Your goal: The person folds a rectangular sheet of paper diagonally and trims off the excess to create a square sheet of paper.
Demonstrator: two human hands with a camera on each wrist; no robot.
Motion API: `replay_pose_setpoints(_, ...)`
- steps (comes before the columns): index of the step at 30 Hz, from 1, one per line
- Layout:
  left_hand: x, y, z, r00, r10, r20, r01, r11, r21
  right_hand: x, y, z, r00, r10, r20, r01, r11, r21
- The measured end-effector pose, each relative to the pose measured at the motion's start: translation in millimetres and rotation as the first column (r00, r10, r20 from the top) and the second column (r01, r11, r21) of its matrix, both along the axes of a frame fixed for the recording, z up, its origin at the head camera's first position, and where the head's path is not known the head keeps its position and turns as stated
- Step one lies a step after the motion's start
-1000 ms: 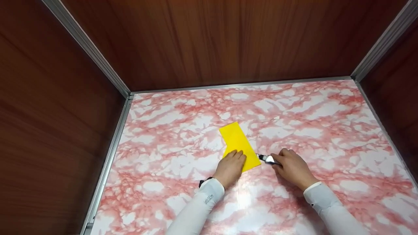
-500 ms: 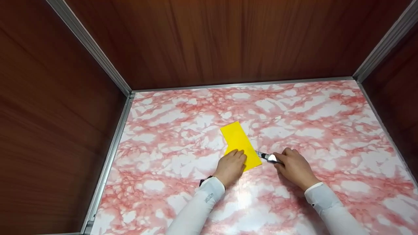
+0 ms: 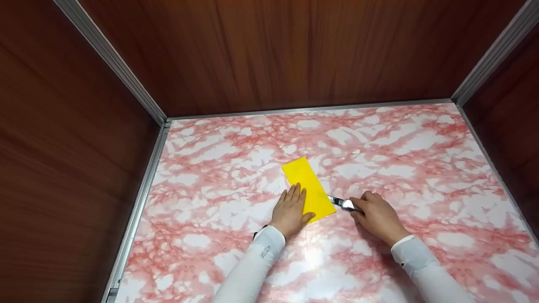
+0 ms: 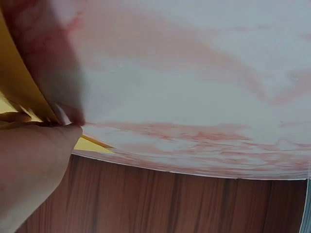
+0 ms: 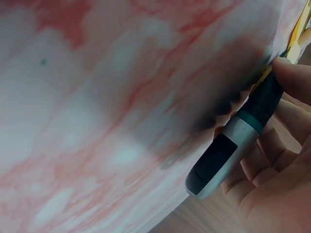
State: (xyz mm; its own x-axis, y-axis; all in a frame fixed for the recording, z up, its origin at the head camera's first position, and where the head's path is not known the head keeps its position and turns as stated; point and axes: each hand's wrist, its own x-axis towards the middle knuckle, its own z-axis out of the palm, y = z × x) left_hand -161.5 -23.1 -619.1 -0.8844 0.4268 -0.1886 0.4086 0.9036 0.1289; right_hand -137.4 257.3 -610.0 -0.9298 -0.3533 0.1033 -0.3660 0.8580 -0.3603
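A folded yellow sheet of paper [image 3: 315, 191] lies slanted on the table. My left hand [image 3: 289, 209] presses on its left side, fingers straight and slightly spread, the thumb out over the lower end. In the left wrist view, a curved flap of the paper [image 4: 22, 73] rises beside the fingers. My right hand [image 3: 378, 215] grips a silver and black utility knife [image 3: 348, 205], its blade end at the paper's right edge. The right wrist view shows the knife's rounded handle end [image 5: 214, 162] towards the palm; the blade is hidden there by the fingers.
The red and white marbled table [image 3: 236, 227] extends on all sides of the paper. Dark wood panels stand at the back [image 3: 269, 54] and at both sides, joined by grey metal rails [image 3: 143, 103].
My left hand has shifted slightly left, and its fingers have gone from bunched to straight and spread. The notch on the paper's left edge is now covered. The knife stays near the right edge.
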Motion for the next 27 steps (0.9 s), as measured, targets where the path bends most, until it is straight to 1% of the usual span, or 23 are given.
replay_pose_setpoints(5,-0.4,-1.0,1.4,1.0,-0.008,0.004,0.009,1.0,-0.004,-2.5,-5.8,0.9,1.0,0.015,0.003,-0.015,1.0,-0.001)
replay_pose_setpoints(11,-1.3,-0.9,0.8,1.0,-0.021,0.005,0.021,1.0,-0.018,-7.8,-10.5,-0.2,1.0,0.011,-0.004,-0.011,1.0,0.008)
replay_pose_setpoints(18,-1.7,-2.0,-0.4,1.0,-0.026,-0.006,0.026,1.0,-0.006,-11.2,-11.7,0.0,1.0,0.013,-0.013,-0.013,1.0,0.016)
replay_pose_setpoints(24,-2.4,-2.6,-1.3,0.999,-0.028,-0.018,0.027,1.0,-0.01,-12.8,-6.9,-0.9,0.999,-0.022,-0.043,0.021,1.0,-0.007)
replay_pose_setpoints(27,-2.4,-2.9,-1.9,1.0,-0.027,-0.015,0.026,1.0,-0.009,-13.5,-5.1,-1.3,0.998,-0.032,-0.045,0.031,0.999,-0.012)
